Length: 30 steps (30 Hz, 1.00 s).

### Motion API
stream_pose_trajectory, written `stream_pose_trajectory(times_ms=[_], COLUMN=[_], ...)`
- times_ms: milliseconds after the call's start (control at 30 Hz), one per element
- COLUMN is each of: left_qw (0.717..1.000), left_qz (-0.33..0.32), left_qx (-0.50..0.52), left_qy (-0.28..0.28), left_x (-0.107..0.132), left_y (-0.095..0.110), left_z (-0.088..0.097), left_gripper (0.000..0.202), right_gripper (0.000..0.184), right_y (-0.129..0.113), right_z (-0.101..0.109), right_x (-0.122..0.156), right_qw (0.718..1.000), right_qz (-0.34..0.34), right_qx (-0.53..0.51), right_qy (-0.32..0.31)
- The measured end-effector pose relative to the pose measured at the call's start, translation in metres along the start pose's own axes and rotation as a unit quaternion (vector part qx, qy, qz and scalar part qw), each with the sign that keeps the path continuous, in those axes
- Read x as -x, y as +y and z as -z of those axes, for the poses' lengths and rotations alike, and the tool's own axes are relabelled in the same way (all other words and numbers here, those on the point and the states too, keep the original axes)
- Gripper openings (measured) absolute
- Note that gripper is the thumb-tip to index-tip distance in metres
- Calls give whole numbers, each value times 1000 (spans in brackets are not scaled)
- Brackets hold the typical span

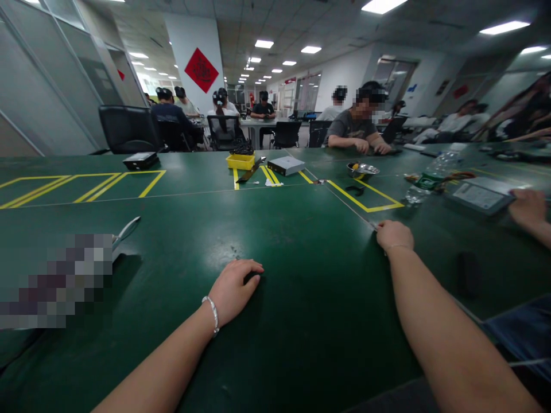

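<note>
My left hand [235, 288], with a pale bracelet [212, 315] at the wrist, rests on the green tabletop [297, 287]. Its thumb is apart from the stretched fingers and it holds nothing. Farther right, my right hand [396, 235] is closed low over a seam in the tabletop. A small thin tip shows at its fingers, too small to name. Beyond that hand lies a yellow tape outline [385, 207] with a small dark curved piece [353, 190] in it.
A blurred-out device with a white cable [127, 229] lies at left. Farther back are a yellow bin [240, 162], a grey box [286, 166], a metal bowl [364, 170] and a plastic bottle [434, 175]. Another person's hand [529, 209] touches a labelled metal box [482, 195] at right.
</note>
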<state>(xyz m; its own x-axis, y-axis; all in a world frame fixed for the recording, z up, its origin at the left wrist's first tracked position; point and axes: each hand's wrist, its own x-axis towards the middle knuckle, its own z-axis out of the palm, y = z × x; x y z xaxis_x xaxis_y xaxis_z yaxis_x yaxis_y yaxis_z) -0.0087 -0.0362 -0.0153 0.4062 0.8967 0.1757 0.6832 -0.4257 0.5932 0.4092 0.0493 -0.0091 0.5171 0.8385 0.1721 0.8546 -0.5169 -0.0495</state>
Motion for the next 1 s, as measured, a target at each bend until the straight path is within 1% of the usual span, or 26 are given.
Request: stream_pose_trajectory(times_ms=[133,267,333,400,467,500,533,567,633,667,733,767,800,833,900,1000], left_qw=[1000,1000,999,997,993,991,988,985,980,978,977,978,976,973,963,954], left_qz=[-3,25,46,68,89,97,107,117,137,144,136,135,139,142,150,150], left_qx=[0,7,20,41,72,91,107,121,139,144,159,157,155,171,214,258], left_qy=[10,18,23,25,26,27,30,35,45,51,42,42,58,60,61,40], left_x=[0,-3,-5,-6,-6,-5,-5,-5,-4,-3,-2,-2,-2,-2,-3,-4], left_y=[1,1,1,1,2,3,4,6,12,14,19,20,20,20,19,18], left_z=[-1,0,0,1,2,2,2,2,1,0,-2,-3,-3,-3,-1,3], left_gripper=[21,24,25,25,27,28,29,30,31,32,31,28,23,21,21,21], right_gripper=[34,33,32,31,30,28,27,26,25,24,24,24,25,27,31,33], right_y=[-1,-14,-25,-41,-63,-77,-92,-107,-136,-149,-168,-174,-178,-179,-178,-173], right_z=[-1,1,4,9,15,17,20,22,25,27,28,29,30,31,32,34], right_x=[1,4,7,13,25,36,49,65,103,123,160,173,183,190,194,190], right_qw=[999,997,994,989,977,966,948,925,862,829,769,746,728,716,706,703], right_qz=[-7,24,51,88,152,202,263,330,460,514,595,621,638,649,651,647], right_qx=[-35,-40,-46,-61,-85,-102,-121,-141,-179,-195,-221,-233,-244,-254,-273,-290], right_qy=[27,65,84,102,121,127,130,130,115,100,69,57,49,46,51,52])
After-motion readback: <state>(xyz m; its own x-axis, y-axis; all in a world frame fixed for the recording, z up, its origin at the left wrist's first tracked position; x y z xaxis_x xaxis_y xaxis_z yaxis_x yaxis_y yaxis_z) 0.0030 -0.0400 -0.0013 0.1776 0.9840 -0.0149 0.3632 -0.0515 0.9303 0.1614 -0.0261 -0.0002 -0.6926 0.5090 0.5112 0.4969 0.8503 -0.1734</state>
